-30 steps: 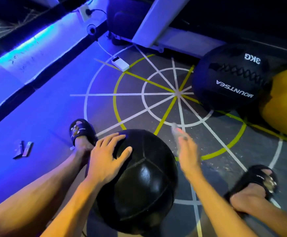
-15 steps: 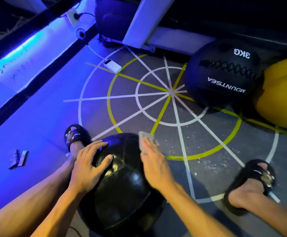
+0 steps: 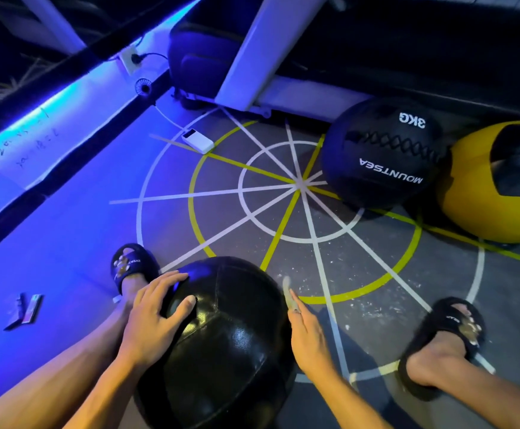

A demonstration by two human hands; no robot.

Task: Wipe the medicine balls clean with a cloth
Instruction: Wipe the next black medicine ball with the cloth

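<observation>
A shiny black medicine ball (image 3: pixel 221 345) sits on the floor between my feet. My left hand (image 3: pixel 155 317) rests flat on its upper left side with fingers spread. My right hand (image 3: pixel 306 335) presses a small pale cloth (image 3: pixel 287 291) against the ball's right flank; the cloth shows edge-on under straight fingers. A second black ball (image 3: pixel 382 153) marked 3KG MOUNTSEA lies at the back right, and a yellow and black ball (image 3: pixel 487 193) sits beside it at the right edge.
A white power bank (image 3: pixel 197 141) with a cable lies on the marked floor at the back. A white machine frame (image 3: pixel 252 54) stands behind. Two small flat items (image 3: pixel 28 309) lie on the left. My sandalled feet (image 3: pixel 444 345) flank the ball.
My right hand with the cloth has slid from the top of the ball down to its right side. The left hand stays on the ball.
</observation>
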